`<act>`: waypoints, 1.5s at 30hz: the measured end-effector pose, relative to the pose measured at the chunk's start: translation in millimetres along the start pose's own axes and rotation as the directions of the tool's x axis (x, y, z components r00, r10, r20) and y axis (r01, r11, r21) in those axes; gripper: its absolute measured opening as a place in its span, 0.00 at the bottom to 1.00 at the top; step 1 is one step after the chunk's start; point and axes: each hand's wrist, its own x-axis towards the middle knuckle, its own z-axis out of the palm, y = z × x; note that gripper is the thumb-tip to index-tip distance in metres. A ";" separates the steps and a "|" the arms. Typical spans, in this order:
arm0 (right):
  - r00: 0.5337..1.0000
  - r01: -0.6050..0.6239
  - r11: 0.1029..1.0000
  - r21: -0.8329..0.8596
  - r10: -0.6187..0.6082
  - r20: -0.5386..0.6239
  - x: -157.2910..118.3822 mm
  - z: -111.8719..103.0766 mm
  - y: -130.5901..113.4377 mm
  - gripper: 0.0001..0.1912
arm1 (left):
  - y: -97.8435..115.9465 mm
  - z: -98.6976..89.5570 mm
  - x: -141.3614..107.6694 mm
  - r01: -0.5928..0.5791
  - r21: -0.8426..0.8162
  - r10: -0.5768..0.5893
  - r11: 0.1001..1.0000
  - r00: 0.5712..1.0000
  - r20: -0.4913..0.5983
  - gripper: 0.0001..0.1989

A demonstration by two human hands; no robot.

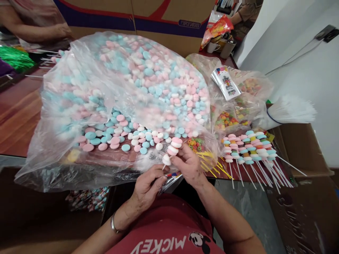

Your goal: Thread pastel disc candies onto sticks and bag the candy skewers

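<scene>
My left hand (149, 183), with a silver bracelet at the wrist, pinches a thin white stick (164, 167) near the table's front edge. White candy (166, 159) sits on the stick's upper end. Fingers of my right hand (189, 164) close round a short stack of pink and white candies (174, 146) just above. Behind both hands a big clear plastic bag (79, 70) spreads over the table, full of pink, blue and white candies (120, 131), some loose at its mouth. Finished-looking candy skewers (249, 146) with white sticks lie in a pile on the right.
Yellow twist ties (218, 165) and ring candies (196, 144) lie right of my hands. A bundle of white sticks (291, 111), printed packets (226, 83) and a cardboard box (304, 148) are further right. A large carton (137, 17) stands behind; other people's arms show at both back corners.
</scene>
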 end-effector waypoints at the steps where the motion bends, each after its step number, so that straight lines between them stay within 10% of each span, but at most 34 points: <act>1: 0.999 0.030 0.998 -0.052 -0.031 -0.033 3.0 -6.4 -7.4 0.21 | 0.6 -2.1 0.8 0.002 0.012 -0.002 1.000 1.000 -0.017 0.07; 4: 0.990 0.093 0.922 -0.376 -0.126 -0.062 12.2 -25.8 -30.7 0.18 | 3.6 -11.7 3.8 0.066 0.036 -0.061 0.997 0.990 -0.131 0.06; 9: 0.984 0.165 0.341 -0.925 0.007 0.178 17.9 -31.5 -34.5 0.15 | 10.1 -23.0 11.4 0.300 0.014 -0.289 0.954 0.931 -0.221 0.08; 17: 0.911 0.293 0.250 -0.923 -0.367 0.190 4.4 -41.6 -27.1 0.13 | 3.1 -23.4 10.7 0.328 0.106 -0.292 0.939 0.921 -0.259 0.09; 28: 0.947 0.277 -0.215 -0.937 -0.104 0.304 -32.2 -48.2 -18.5 0.08 | 8.2 -43.9 13.0 0.245 0.231 -0.196 0.942 0.956 -0.219 0.06; 32: 0.930 0.215 -0.209 -0.954 -0.254 0.265 -29.2 -55.8 -16.0 0.11 | 10.7 -50.3 17.0 0.215 0.254 -0.177 0.943 0.971 -0.161 0.07; 38: 0.806 0.369 0.072 -0.927 -0.520 0.281 -28.9 -72.8 -43.0 0.12 | 10.4 -66.1 21.4 0.268 0.209 -0.246 0.940 0.961 -0.125 0.07; 45: 0.704 0.550 -0.006 -0.835 -0.535 0.467 -24.1 -68.5 -51.2 0.14 | -3.5 -68.7 23.9 0.410 0.001 -0.408 0.912 0.909 -0.086 0.09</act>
